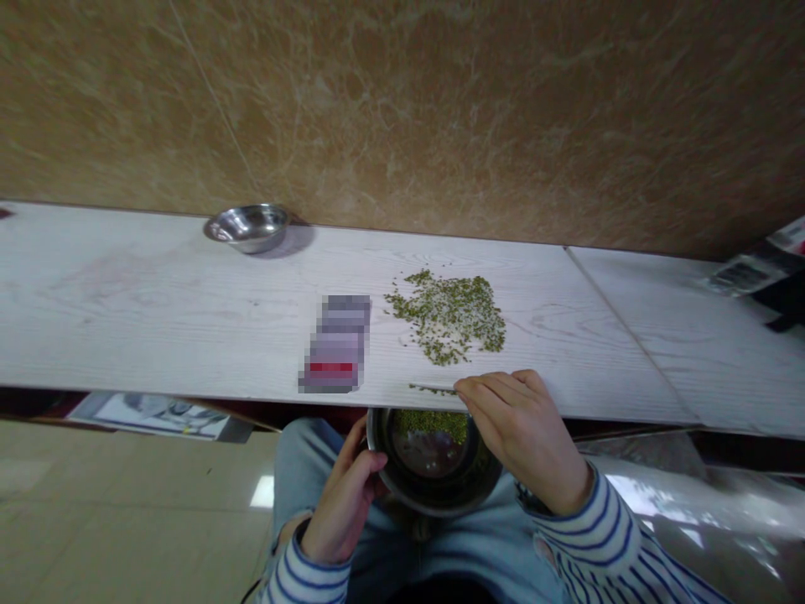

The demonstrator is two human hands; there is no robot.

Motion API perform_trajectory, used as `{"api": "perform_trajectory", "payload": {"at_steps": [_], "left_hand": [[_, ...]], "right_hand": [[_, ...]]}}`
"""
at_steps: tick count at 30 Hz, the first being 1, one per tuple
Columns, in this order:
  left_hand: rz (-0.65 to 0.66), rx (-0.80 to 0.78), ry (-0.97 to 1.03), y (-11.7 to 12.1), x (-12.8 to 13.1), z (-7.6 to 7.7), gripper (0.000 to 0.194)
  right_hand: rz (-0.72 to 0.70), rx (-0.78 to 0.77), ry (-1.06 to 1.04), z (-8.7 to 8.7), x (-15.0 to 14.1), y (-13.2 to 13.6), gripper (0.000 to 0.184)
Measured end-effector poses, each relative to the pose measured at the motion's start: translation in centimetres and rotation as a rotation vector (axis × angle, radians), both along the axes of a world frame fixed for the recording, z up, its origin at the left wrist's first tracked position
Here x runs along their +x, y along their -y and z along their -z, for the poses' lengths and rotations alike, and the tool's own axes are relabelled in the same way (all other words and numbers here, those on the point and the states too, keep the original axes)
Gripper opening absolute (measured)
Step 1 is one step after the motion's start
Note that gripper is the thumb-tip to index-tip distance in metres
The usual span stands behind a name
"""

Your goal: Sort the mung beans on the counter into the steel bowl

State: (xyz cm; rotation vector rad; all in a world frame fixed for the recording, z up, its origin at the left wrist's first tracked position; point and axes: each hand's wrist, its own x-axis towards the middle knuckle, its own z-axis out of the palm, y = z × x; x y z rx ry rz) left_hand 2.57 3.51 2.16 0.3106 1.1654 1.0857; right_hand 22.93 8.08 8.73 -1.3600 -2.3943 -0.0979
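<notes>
My left hand [349, 495] grips the left rim of a metal bowl [433, 505], its thumb on the edge. Held below the counter's front edge, over my lap, the bowl contains small green beans [433, 424] and its bottom partly shows. My right hand [512, 424] is closed on a thin, straight, greyish strip [433, 388] near the counter edge; its exact kind is unclear. A few beans lie along the strip. Beyond it, a loose patch of green beans [449, 315] is spread over the white counter [157, 319].
A pixelated phone-shaped object [336, 344] lies left of the beans. Farther left, near the brown wall [402, 109], stands a small metal bowl [248, 228]. Dark and clear packaging [755, 273] is at the far right. Under the counter, a printed sheet [160, 413] sticks out.
</notes>
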Motion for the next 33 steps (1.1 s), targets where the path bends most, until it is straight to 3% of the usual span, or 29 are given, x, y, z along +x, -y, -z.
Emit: {"api": "perform_trajectory", "payload": {"at_steps": [17,25,33], "left_hand": [[0.046,0.002,0.023,0.0,0.2,0.1,0.054],[0.113,0.007,0.046,0.0,1.3,0.2,0.048],[0.129,0.016,0.052,0.1,1.6,0.3,0.051]], "right_hand": [[-0.199,-0.102,0.035,-1.6,2.0,-0.3,0.021],[0.055,0.016,0.120,-0.7,3.9,0.6,0.020],[0.035,-0.019,0.095,-0.7,2.0,2.9,0.020]]}}
